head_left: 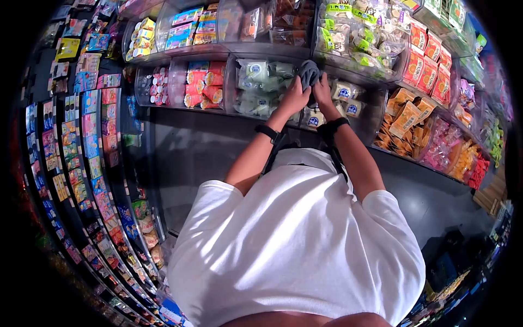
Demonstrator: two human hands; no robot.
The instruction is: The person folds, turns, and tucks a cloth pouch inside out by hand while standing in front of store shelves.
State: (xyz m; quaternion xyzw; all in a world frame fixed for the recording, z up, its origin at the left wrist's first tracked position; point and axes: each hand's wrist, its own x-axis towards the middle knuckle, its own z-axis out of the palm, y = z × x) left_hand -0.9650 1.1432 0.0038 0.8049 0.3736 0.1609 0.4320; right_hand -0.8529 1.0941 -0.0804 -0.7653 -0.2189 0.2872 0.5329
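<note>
Over the clear plastic bins (234, 108) of a shop display, a bunched dark grey cloth (309, 74) is held between the left hand (295, 99) and the right hand (322, 94). Both are clamped on its lower part, close together, with the gathered top of the cloth showing just beyond the fingertips.

To the left of the left hand lie pale green, clear-wrapped packets (256, 71) in one compartment; farther left are red packets with yellow-and-white patches (205, 84), then small pink-and-white packages (159, 86). Just right of the right hand sit white packets with round blue labels (344, 91) — some of the same kind show below, between the forearms.

Beyond the hands, up and to the right, a bin holds clear bags with bright green labels (365, 41), with flat red packets (426, 68) next to it. Well to the right of the right hand, orange sachets (406, 119) are heaped in another compartment. Black wristbands (267, 132) circle both wrists — below them, a white short-sleeved shirt (297, 234) covers the person's torso.
</note>
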